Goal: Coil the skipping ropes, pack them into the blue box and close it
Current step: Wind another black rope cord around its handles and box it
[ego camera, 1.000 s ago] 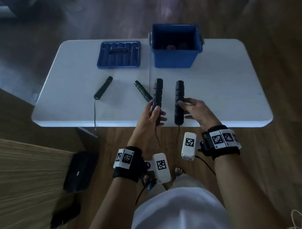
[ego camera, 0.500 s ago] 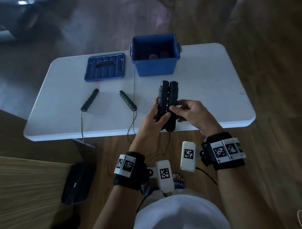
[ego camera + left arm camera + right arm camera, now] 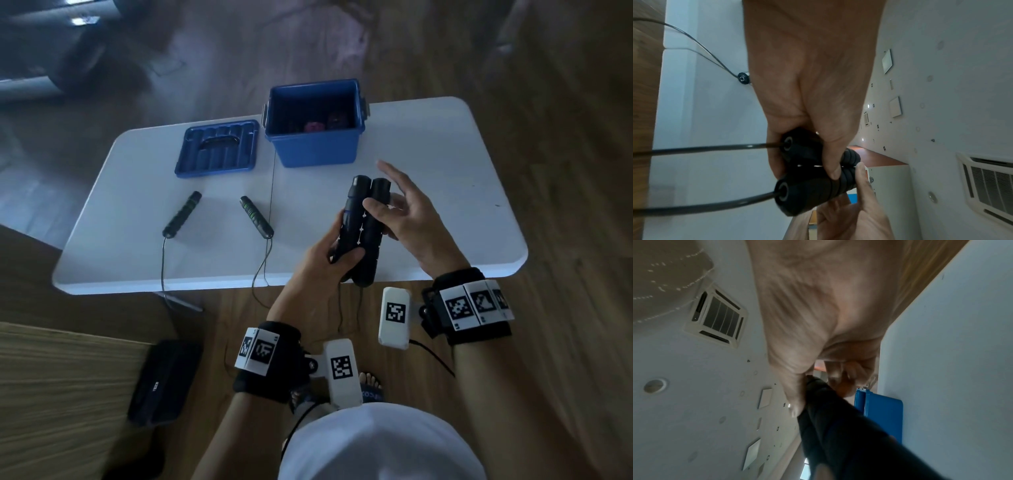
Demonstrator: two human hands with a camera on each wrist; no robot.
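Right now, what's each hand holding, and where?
Left hand grips both black handles together near their cord ends. Right hand holds nothing; thumb touches them.

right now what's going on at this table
A person is packing away skipping ropes. The left hand grips two thick black handles side by side above the table's near edge, their cords hanging down. The right hand touches them with open fingers. Another rope's handles lie on the table. The blue box stands open, its lid beside it.

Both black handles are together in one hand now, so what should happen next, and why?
Probably the right hand should drop to the hanging rope and begin looping it. The left hand already grips both handles side by side, and their rope trails uncoiled off the table edge.
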